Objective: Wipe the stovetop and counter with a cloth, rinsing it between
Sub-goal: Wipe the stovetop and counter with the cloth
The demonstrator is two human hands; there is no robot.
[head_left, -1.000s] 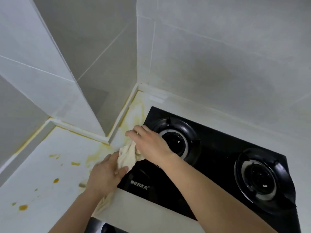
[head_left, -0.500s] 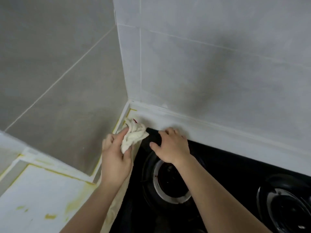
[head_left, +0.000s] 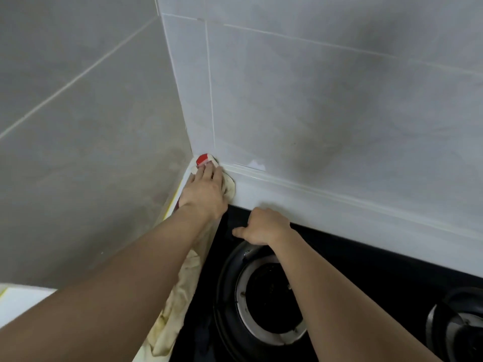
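My left hand [head_left: 206, 189] reaches into the back corner where the two tiled walls meet and presses a cream, yellow-stained cloth [head_left: 228, 188] flat onto the white counter strip [head_left: 313, 205]. A red patch of the cloth shows past my fingertips. The rest of the cloth trails back along the narrow strip left of the black glass stovetop [head_left: 352, 259], under my forearm. My right hand [head_left: 264, 227] rests on the stovetop's back left edge, thumb pointing left, holding nothing.
The left burner [head_left: 269, 296] lies just below my right hand, and a second burner [head_left: 460, 327] sits at the lower right edge. Grey tiled walls close in at the left and the back. A bit of white counter [head_left: 21, 301] shows at the lower left.
My left hand has pushed the cloth from beside the burner deep into the back corner and now lies flat on it. My right hand shifted slightly to the stovetop's back edge.
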